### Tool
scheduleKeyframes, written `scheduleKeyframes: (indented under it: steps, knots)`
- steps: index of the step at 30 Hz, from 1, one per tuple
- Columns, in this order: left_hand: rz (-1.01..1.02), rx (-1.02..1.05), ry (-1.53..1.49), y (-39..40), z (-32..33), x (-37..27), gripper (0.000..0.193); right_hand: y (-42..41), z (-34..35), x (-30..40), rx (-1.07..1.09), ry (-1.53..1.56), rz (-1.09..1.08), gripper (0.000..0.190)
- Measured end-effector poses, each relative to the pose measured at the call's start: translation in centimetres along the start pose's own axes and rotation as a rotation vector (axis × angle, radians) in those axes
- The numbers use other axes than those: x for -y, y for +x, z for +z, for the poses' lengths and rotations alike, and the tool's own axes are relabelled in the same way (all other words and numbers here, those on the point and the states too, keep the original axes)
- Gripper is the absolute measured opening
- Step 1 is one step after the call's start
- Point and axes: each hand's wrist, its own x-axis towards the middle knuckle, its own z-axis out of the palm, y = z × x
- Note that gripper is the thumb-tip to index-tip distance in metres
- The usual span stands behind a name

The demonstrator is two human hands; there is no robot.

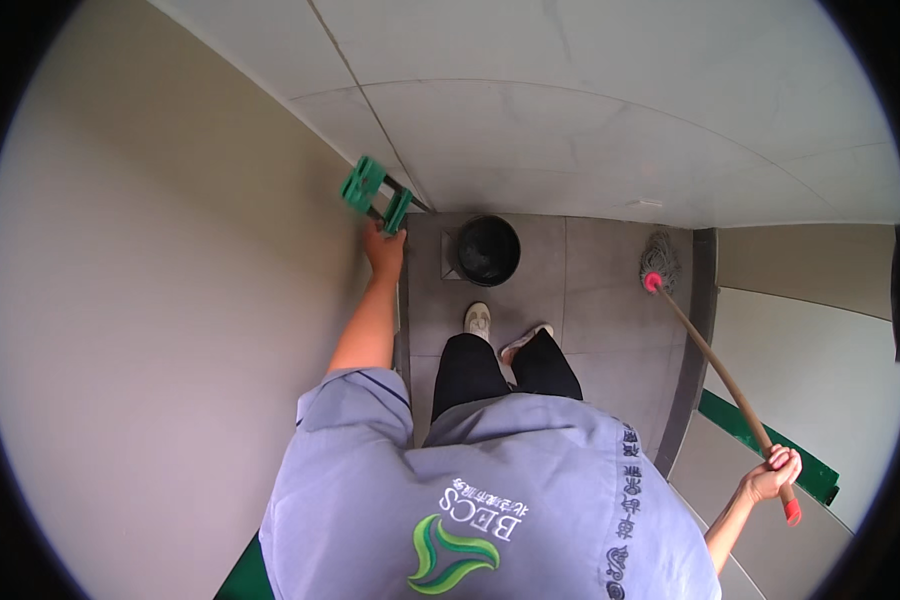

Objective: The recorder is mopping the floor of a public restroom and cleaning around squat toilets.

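My left hand (385, 253) reaches forward along the left wall and grips a green plastic frame with dark bars (364, 184). That frame is slightly blurred, and its exact kind cannot be told. Out to the right, my right hand (774, 474) is closed around the wooden handle of a string mop (727, 379), near its red end cap. The mop's grey string head (659, 259), with a pink socket, rests on the floor close to the right wall. A black bucket (488, 251) stands on the tiles ahead of my shoes.
Grey floor tiles (607, 315) lie between a beige panel (195, 300) at left and a wall at right with a green strip (799, 465). A pale tiled wall (540, 150) closes the front. A square floor plate (448, 262) is partly under the bucket.
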Motion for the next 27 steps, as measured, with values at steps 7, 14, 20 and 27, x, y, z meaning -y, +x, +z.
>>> scheduleKeyframes:
  steps: [7, 14, 20, 27]
  knots:
    - [-0.364, -0.084, -0.267, 6.2, 1.3, -8.5, 0.037, -0.9, 1.7, 1.2, 0.024, -0.035, 0.017, 0.013]
    - [-0.413, -0.286, -0.361, 7.1, 2.5, -4.6, 0.032, -1.4, 1.8, 1.6, 0.051, -0.071, 0.046, 0.012]
    - [-0.561, -0.272, -0.414, 7.6, 3.1, -0.1, 0.042, -1.2, 1.7, 1.1, 0.009, -0.059, 0.018, 0.012]
    - [-1.046, -0.163, -0.679, 7.7, 0.9, -4.1, 0.048, -1.0, 1.6, 0.5, 0.004, -0.035, 0.025, 0.013]
